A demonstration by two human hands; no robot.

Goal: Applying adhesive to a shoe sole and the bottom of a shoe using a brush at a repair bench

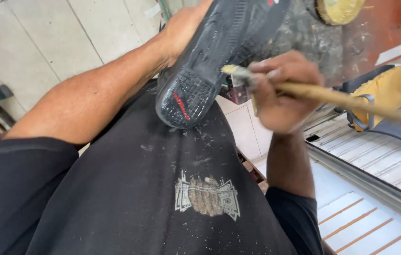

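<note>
Shoe (212,56), sole up at twelve o'clock, looks light with a stiff, glue-slick sole, so the left hand (184,26) clasps its upper while right hand (283,92) fingers pinch the brush (342,98).

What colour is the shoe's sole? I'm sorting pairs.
Black sole with a small red mark; head view.

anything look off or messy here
Pale specks and smears lie scattered on the black shirt just below the heel of the shoe. The left hand holds the shoe sole-up; the right hand holds a brush against its wet-looking sole. Nothing else stands out.
</note>
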